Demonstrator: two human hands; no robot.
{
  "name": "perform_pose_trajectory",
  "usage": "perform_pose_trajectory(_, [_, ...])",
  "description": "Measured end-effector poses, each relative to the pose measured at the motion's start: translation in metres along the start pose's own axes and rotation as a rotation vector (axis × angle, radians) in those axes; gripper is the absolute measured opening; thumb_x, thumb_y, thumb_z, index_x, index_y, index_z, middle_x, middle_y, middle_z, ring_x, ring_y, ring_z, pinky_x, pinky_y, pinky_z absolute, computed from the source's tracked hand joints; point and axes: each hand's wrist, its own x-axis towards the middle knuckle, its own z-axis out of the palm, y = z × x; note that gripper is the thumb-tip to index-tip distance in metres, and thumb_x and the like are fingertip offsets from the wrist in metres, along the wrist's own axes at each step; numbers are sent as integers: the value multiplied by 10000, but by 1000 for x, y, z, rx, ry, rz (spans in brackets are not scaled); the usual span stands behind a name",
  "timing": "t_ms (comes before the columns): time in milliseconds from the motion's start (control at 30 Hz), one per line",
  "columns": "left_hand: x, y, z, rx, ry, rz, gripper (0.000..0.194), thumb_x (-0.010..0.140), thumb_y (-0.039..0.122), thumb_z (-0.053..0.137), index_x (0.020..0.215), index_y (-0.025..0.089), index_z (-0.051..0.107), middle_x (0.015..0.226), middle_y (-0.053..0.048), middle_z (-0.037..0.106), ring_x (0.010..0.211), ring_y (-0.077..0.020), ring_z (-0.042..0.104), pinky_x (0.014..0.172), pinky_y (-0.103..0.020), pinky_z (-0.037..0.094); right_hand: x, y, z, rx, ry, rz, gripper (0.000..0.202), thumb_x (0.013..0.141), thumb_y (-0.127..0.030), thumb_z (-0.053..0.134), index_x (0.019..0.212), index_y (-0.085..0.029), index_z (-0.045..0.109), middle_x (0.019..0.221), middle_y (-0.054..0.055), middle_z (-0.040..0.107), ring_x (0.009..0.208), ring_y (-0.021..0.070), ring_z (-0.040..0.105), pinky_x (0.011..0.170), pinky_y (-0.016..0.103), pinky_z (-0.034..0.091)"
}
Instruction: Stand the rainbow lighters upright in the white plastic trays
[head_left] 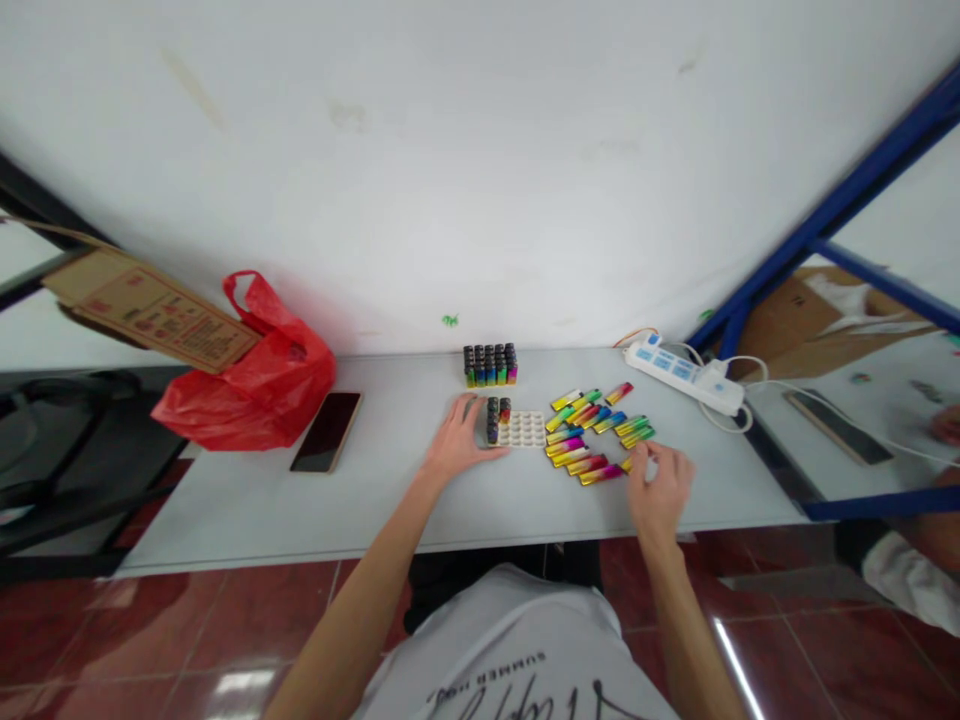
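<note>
What matters from where I sit at my end of the head cam: the white tray [529,430] is left of the right hand [660,483] and a touch farther, with the loose shiny cylinders [590,412] scattered between them. The tray's long axis runs left to right, its bare cups on the right side, so they face the pile. The loose cylinders lie on their sides, mostly slanting with the right end farther. Right hand is nearer to those, left hand [455,440] nearer to the tray

Left hand is half open, curved around the tray's left end, thumb along the near edge, fingers up by the standing dark-topped cylinders [492,420] (can't swear how firmly it's touching). Right hand has its fingertips drawn close together at one yellowish cylinder [626,465] on the pile's near right edge. Gripped or just touched? I honestly can't tell. A packed block of cylinders [490,367] stands beyond the tray, near the wall
</note>
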Motion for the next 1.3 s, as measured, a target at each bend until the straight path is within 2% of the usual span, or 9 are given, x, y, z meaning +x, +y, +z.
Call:
perform_pose_trajectory(133, [0,2,-2,12,18,17,1040,757,669,912,1571,207,458,1547,-204,524,1476,-416,524,1261,-614,461,-11,15,-2,2,0,17,379,1097,-491,478,1102,-173,683,1079,193,719,1058,346,614,990,512,444])
perform_pose_trajectory(267, [-1,3,-3,26,21,34,952,782,661,893,1535,218,516,1481,-183,598,1418,-397,581,1244,-596,487,-16,18,8,-4,-17,-8,403,1095,-500,484,1177,-156,680,1182,229,679,1170,370,601,1054,571,443])
perform_pose_trajectory(500, [-2,1,0,46,11,33,793,818,664,862,1428,215,626,1462,-170,644,1395,-387,616,1234,-577,514,-19,25,24,-51,-128,-56,609,1091,-613,438,1381,-109,619,1491,323,504,1422,434,472,1145,680,399])
perform_pose_trajectory(633, [-3,1,2,50,8,25,791,811,693,857,1400,205,654,1447,-171,661,1377,-383,633,1227,-564,527,-22,28,29,-89,-184,-55,681,1107,-614,397,1485,-75,571,1580,352,434,1497,449,415,1172,681,406])
perform_pose_trajectory(867, [-2,0,3,31,22,21,806,777,694,883,1388,208,684,1425,-170,677,1349,-384,651,1212,-570,542,-25,29,31,-129,-206,-66,689,1118,-576,394,1564,-71,537,1635,351,412,1521,471,421,1181,696,421])
perform_pose_trajectory(1300, [-3,-2,5,-1,37,-2,802,733,697,915,1369,251,715,1443,-145,671,1363,-380,648,1222,-560,539,-26,28,33,-165,-208,-66,722,1116,-601,357,1546,-62,570,1612,356,439,1485,476,448,1161,689,420])
